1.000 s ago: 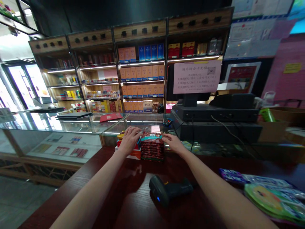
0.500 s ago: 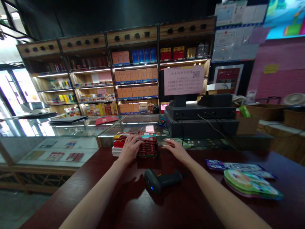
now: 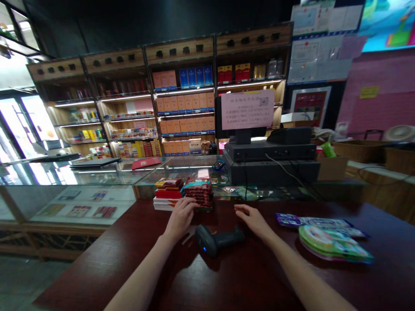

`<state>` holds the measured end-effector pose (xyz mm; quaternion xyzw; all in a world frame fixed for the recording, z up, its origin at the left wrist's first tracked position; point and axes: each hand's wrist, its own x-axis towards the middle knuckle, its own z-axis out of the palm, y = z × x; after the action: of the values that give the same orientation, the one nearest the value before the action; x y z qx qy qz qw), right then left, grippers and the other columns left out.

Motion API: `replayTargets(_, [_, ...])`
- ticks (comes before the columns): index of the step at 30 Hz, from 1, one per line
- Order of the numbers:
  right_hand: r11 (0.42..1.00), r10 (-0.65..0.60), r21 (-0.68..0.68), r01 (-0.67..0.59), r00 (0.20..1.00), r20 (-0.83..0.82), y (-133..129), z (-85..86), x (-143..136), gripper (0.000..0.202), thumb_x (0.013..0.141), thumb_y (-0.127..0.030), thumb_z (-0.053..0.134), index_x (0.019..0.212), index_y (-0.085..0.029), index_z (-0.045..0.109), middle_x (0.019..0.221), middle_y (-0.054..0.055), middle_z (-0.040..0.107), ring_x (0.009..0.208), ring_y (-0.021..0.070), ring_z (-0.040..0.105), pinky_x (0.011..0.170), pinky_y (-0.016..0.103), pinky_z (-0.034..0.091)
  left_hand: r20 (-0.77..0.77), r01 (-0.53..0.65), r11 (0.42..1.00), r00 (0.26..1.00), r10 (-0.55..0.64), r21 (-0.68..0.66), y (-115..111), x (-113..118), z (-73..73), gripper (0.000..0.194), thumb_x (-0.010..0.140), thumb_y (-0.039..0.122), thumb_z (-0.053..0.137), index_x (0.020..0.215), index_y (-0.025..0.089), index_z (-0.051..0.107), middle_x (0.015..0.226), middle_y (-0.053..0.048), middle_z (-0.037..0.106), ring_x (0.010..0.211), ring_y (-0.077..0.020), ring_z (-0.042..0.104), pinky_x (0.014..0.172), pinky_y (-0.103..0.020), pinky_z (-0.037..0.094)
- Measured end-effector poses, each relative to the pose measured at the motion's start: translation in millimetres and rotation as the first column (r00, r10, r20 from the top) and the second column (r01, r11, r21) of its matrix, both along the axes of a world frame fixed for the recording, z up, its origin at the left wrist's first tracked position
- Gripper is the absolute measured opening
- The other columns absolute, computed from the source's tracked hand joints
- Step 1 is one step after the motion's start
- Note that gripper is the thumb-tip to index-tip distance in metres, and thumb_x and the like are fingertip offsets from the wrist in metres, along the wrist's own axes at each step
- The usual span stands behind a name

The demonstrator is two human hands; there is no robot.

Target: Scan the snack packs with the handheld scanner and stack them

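My left hand (image 3: 182, 216) hovers or rests just in front of two stacks, palm down, fingers slightly apart and holding nothing. The stack of dark red packets (image 3: 201, 196) stands just beyond its fingertips. Left of that is a pile of white, red and yellow packs (image 3: 167, 199). My right hand (image 3: 254, 219) is over the dark red table, fingers apart and with nothing in it. Between my forearms lies a black barcode scanner (image 3: 215, 242) with a blue light on. To the right are purple packets (image 3: 288, 220) and a green round-ended package (image 3: 327, 239).
Behind the dark red table (image 3: 136, 255) runs a glass display counter (image 3: 145, 177). A monitor with a pink notice (image 3: 244, 110) stands above a black cash drawer (image 3: 272, 172). A cardboard box (image 3: 332, 167) is beside it. Stocked shelves line the back wall.
My left hand has come off the stacks and drawn back toward me. My right hand has moved slightly right and nearer. The view has shifted a little.
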<state>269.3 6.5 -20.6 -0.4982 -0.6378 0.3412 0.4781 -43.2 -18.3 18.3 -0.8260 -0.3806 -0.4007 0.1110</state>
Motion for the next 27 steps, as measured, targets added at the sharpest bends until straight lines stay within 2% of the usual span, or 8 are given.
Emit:
replayTargets(2, [1.0, -0.02, -0.002, 0.02, 1.0, -0.009, -2.7, -4.4, 0.8, 0.035, 0.077, -0.034, 0.065, 0.106, -0.019, 0.075, 0.111, 0.009, 0.077, 0.106, 0.0271, 0.071, 0.097, 0.041, 0.052, 0.073, -0.064, 0.998, 0.995, 0.062, 0.029, 1.1, -4.0, -1.7, 0.026, 0.096, 0.013, 0.046, 0.112, 0.024, 0.064, 0.116, -0.007, 0.065, 0.113, -0.0226, 0.058, 0.103, -0.046, 0.049])
replayTargets(5, [0.998, -0.057, 0.015, 0.058, 0.998, -0.025, -6.1, -10.9, 0.5, 0.036, 0.077, -0.036, 0.063, 0.105, -0.018, 0.075, 0.114, 0.011, 0.076, 0.109, 0.0282, 0.07, 0.099, 0.042, 0.052, 0.15, -0.25, 0.966, 0.959, 0.239, 0.064, 8.3, -15.7, -2.9, 0.03, 0.096, 0.018, 0.046, 0.123, 0.023, 0.059, 0.126, -0.01, 0.062, 0.121, -0.026, 0.056, 0.107, -0.05, 0.046])
replayTargets(7, [0.997, -0.079, 0.025, 0.079, 0.996, -0.036, -8.3, -14.1, -0.1, 0.037, 0.077, -0.038, 0.061, 0.105, -0.018, 0.075, 0.114, 0.011, 0.076, 0.109, 0.0287, 0.07, 0.1, 0.043, 0.051, 0.126, -0.371, 0.926, 0.924, 0.361, 0.073, 15.0, -25.0, -4.3, 0.037, 0.095, 0.022, 0.05, 0.132, 0.022, 0.053, 0.141, -0.013, 0.054, 0.133, -0.0304, 0.048, 0.112, -0.054, 0.04])
replayTargets(9, [0.996, -0.087, 0.024, 0.088, 0.996, -0.038, -10.4, -15.7, -0.5, 0.036, 0.078, -0.039, 0.061, 0.105, -0.019, 0.075, 0.113, 0.011, 0.077, 0.109, 0.0289, 0.07, 0.1, 0.043, 0.052, 0.069, -0.44, 0.895, 0.898, 0.435, 0.078, 21.4, -32.8, -7.0, 0.044, 0.094, 0.027, 0.053, 0.138, 0.021, 0.048, 0.153, -0.015, 0.044, 0.143, -0.034, 0.039, 0.116, -0.059, 0.032])
replayTargets(14, [0.996, -0.091, 0.022, 0.091, 0.996, -0.022, -13.3, -13.7, 0.1, 0.034, 0.078, -0.038, 0.061, 0.104, -0.021, 0.076, 0.113, 0.009, 0.077, 0.11, 0.0285, 0.07, 0.099, 0.042, 0.052, -0.032, -0.448, 0.894, 0.893, 0.448, 0.032, 30.0, -39.6, -13.8, 0.052, 0.092, 0.022, 0.052, 0.143, 0.023, 0.039, 0.16, -0.014, 0.036, 0.15, -0.0323, 0.029, 0.118, -0.062, 0.027])
replayTargets(19, [0.996, -0.091, 0.015, 0.091, 0.996, -0.012, -14.0, -11.2, 1.2, 0.034, 0.077, -0.038, 0.061, 0.103, -0.021, 0.076, 0.112, 0.009, 0.077, 0.11, 0.0278, 0.07, 0.099, 0.041, 0.052, -0.046, -0.431, 0.902, 0.901, 0.431, 0.009, 33.5, -35.8, -12.5, 0.047, 0.091, 0.02, 0.052, 0.137, 0.023, 0.043, 0.158, -0.012, 0.039, 0.151, -0.0305, 0.028, 0.119, -0.061, 0.025])
replayTargets(27, [0.996, -0.084, 0.011, 0.084, 0.996, -0.02, -13.7, -9.4, 2.6, 0.032, 0.077, -0.037, 0.062, 0.101, -0.022, 0.076, 0.11, 0.008, 0.078, 0.108, 0.0275, 0.071, 0.098, 0.041, 0.053, -0.055, -0.395, 0.919, 0.917, 0.394, -0.004, 40.6, -36.6, -10.0, 0.048, 0.092, 0.021, 0.049, 0.14, 0.022, 0.041, 0.157, -0.012, 0.042, 0.15, -0.0294, 0.029, 0.12, -0.06, 0.025])
